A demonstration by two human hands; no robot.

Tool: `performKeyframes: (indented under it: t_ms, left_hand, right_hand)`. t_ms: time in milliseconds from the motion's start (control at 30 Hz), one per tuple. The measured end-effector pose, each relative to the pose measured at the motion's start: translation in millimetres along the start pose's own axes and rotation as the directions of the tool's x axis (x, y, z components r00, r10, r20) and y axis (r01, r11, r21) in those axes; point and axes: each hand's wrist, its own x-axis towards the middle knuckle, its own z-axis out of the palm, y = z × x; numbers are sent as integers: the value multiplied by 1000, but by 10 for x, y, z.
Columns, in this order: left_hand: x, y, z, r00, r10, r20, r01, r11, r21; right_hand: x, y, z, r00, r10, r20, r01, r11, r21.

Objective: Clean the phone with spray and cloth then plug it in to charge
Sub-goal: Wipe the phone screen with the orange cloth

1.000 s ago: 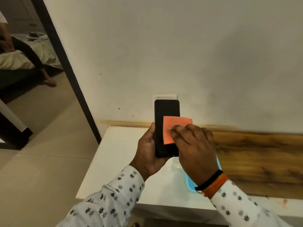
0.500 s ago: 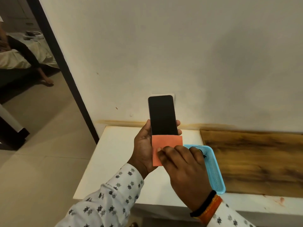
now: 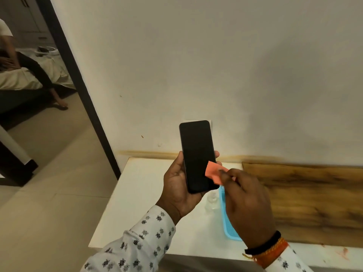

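My left hand (image 3: 177, 185) holds a black phone (image 3: 197, 154) upright above the white table, its dark screen facing me. My right hand (image 3: 247, 203) pinches a small orange cloth (image 3: 215, 171) against the lower right edge of the screen. A small clear spray bottle (image 3: 211, 202) stands on the table below the phone, partly hidden by my right hand. A white wall socket (image 3: 210, 122) shows just behind the phone's top corner.
The white table (image 3: 141, 197) stands against the wall (image 3: 196, 65), with a blue plastic tray (image 3: 228, 224) near my right hand and a wooden board (image 3: 310, 195) to the right. A doorway at left opens to a room where a person sits on a bed (image 3: 25, 79).
My right hand has moved the orange cloth from the screen's middle down to its bottom, then off to the lower right edge. The phone tilted slightly.
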Motion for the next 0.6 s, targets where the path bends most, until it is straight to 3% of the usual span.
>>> performKeyframes:
  t_ms: [133, 200, 367, 600]
  left_hand:
    - [-17, -33, -37, 1000, 6, 15, -7, 1000, 22]
    - [-31, -58, -33, 1000, 5, 1, -5, 1000, 5]
    - [-47, -123, 17, 998, 2, -65, -3, 1000, -11]
    - [-90, -157, -17, 990, -31, -136, 33, 999, 15]
  right_hand:
    - [184, 89, -105, 963, 170, -208, -144, 980, 135]
    - [209, 56, -98, 970, 153, -189, -128, 982, 138]
    - [145, -114, 85, 996, 87, 17, -89, 988, 125]
    - [567, -42, 121, 969, 229, -88, -208, 957, 202]
